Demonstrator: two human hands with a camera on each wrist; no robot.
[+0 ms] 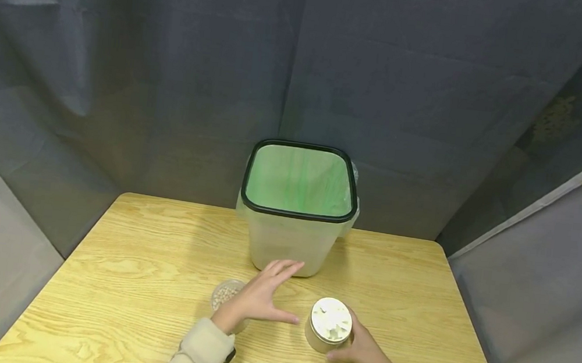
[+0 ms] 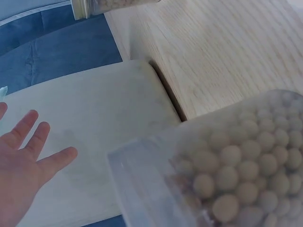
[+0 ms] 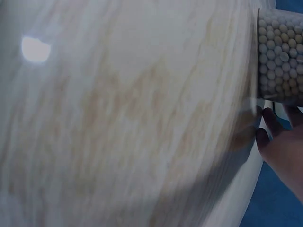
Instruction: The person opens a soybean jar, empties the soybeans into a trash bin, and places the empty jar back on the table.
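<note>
Head view first: a squat cylindrical jar with a glossy white top is found on the yellow wood-grain table, upright, long axis vertical, set between the hands. From the left hand it lies to the right, across a visible gap; the right hand is nearer, curved about its right side, thumb on the near side. The left hand is held wide and carries nothing, a clear round jar of pale beads half-hidden by its wrist. Behind stands a whitish, black-rimmed bin.

Over to the left wrist: fingers are splayed, the bin's wall seen beyond.

Right wrist now: bent fingers are shown close beside a bead-packed wall; whether it is gripped cannot be told.
</note>
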